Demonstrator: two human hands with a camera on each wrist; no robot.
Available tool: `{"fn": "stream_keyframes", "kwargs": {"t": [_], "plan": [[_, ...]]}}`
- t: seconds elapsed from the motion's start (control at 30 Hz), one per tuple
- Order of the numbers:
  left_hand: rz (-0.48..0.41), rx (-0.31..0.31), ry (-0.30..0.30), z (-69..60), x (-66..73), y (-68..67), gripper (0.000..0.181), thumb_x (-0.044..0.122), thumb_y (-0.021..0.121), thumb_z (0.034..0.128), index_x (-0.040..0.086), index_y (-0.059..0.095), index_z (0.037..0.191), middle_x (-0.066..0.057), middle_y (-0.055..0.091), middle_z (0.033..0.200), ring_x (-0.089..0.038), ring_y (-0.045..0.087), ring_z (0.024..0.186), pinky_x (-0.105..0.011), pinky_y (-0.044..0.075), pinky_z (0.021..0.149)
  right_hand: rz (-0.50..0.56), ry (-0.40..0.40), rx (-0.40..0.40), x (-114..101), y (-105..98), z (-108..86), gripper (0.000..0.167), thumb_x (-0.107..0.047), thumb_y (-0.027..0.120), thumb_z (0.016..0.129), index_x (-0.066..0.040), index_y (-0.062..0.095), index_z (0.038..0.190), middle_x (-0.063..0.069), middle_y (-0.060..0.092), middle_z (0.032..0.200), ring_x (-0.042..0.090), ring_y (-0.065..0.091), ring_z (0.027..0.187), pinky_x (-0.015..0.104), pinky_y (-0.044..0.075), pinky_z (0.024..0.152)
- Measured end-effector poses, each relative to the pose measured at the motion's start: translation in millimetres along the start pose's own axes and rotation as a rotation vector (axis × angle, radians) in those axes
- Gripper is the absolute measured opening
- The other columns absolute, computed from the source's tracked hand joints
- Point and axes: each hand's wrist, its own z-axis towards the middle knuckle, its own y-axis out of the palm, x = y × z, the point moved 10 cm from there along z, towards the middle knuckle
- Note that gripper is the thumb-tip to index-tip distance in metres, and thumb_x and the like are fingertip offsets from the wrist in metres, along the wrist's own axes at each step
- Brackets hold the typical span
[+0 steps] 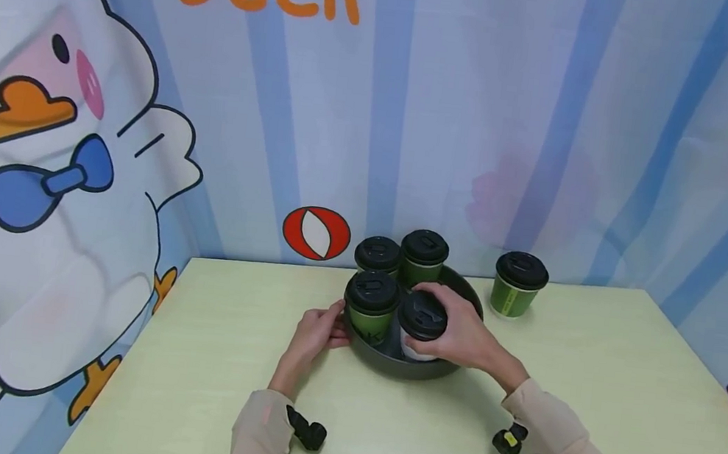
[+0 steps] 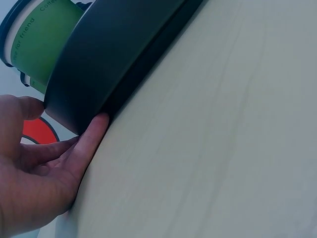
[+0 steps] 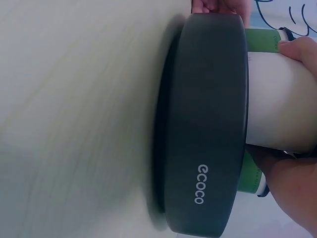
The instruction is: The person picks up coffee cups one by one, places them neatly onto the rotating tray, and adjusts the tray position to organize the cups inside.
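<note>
A round dark grey tray point(image 1: 399, 367) with raised walls stands on the table. Several lidded paper cups are in it: green cups point(image 1: 370, 324) with black lids, plus one white cup point(image 3: 280, 101) at the tray's near right side. Around that white cup's black lid point(image 1: 423, 316) and upper side my right hand point(image 1: 460, 329) curls its fingers and thumb. My left hand point(image 1: 316, 333) grips the tray's left side; in the left wrist view its thumb is at the rim and a finger at the base. The white cup's bottom is hidden behind the tray wall.
Another green cup point(image 1: 517, 287) with a black lid stands on the table right of the tray, near the back edge. Behind the pale table point(image 1: 226, 331) hangs a blue striped cloth point(image 1: 449, 117) with duck drawings.
</note>
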Motion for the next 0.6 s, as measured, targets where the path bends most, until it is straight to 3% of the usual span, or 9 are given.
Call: {"fn": "stream_keyframes", "kwargs": {"t": [0.07,0.17,0.23,0.3,0.37,0.43,0.5,0.6], "plan": [[-0.014,-0.013,-0.004,1.2,-0.1,1.7,0.057,0.041,0.053,0.1077,-0.013,0.065,0.12,-0.01,0.07,0.085,-0.015,0.07,0.072,-0.032,0.063,0.072,-0.018,0.009,-0.014,-1,-1,-0.7,0.082,-0.043,0.092,0.074,-0.016,0.056,0.143,0.002,0.061,0.13,0.022,0.062,0.112,0.05,0.053,0.092],[-0.032,-0.032,-0.01,2.0,1.4,2.4,0.055,0.038,0.052,0.1086,-0.014,0.065,0.119,-0.009,0.069,0.083,-0.015,0.07,0.073,-0.036,0.064,0.075,-0.04,0.018,-0.038,-2,-1,-3.6,0.095,-0.053,0.089,0.076,-0.017,0.047,0.153,0.006,0.055,0.144,0.029,0.055,0.128,0.057,0.048,0.102],[-0.035,-0.048,-0.015,-0.1,5.5,3.4,0.053,0.035,0.052,0.109,-0.015,0.065,0.119,-0.01,0.069,0.083,-0.017,0.07,0.074,-0.038,0.063,0.078,-0.021,0.025,-0.009,-2,-8,-8.4,0.098,-0.053,0.086,0.08,-0.019,0.039,0.159,0.008,0.048,0.153,0.032,0.048,0.137,0.061,0.043,0.107],[-0.03,-0.066,-0.019,-5.3,12.6,5.5,0.051,0.032,0.051,0.1094,-0.016,0.064,0.119,-0.011,0.069,0.085,-0.019,0.071,0.076,-0.04,0.063,0.08,0.028,0.033,0.087,0,-23,-15.5,0.088,-0.045,0.08,0.088,-0.017,0.038,0.16,0.011,0.046,0.154,0.034,0.046,0.139,0.061,0.041,0.109],[-0.025,-0.076,-0.019,-13.0,21.7,7.4,0.05,0.03,0.05,0.1095,-0.017,0.064,0.119,-0.013,0.07,0.086,-0.021,0.072,0.077,-0.041,0.063,0.082,0.063,0.067,0.249,8,-44,-25.2,0.065,-0.036,0.073,0.096,-0.01,0.049,0.151,0.013,0.055,0.142,0.031,0.054,0.127,0.053,0.048,0.103],[-0.021,-0.074,-0.016,-21.2,30.5,8.1,0.048,0.028,0.05,0.1095,-0.017,0.064,0.119,-0.014,0.07,0.087,-0.022,0.072,0.079,-0.041,0.063,0.083,0.055,0.151,0.394,23,-63,-37.3,0.042,-0.031,0.062,0.104,-0.003,0.06,0.136,0.014,0.063,0.123,0.027,0.061,0.109,0.04,0.052,0.092],[-0.025,-0.069,-0.005,-25.4,34.6,7.5,0.048,0.029,0.05,0.1095,-0.017,0.064,0.117,-0.015,0.07,0.087,-0.023,0.072,0.079,-0.04,0.063,0.081,0.085,0.316,0.424,47,-69,-48.8,0.042,-0.035,0.049,0.111,0.002,0.063,0.125,0.017,0.065,0.109,0.024,0.063,0.094,0.033,0.054,0.08],[-0.025,-0.061,-0.01,-29.4,35.2,4.5,0.048,0.028,0.05,0.1096,-0.017,0.065,0.116,-0.015,0.07,0.087,-0.022,0.072,0.079,-0.041,0.063,0.083,0.207,0.561,0.25,88,-49,-62.6,0.057,-0.04,0.032,0.114,0.01,0.057,0.124,0.02,0.065,0.101,0.021,0.066,0.082,0.031,0.057,0.075]]}}
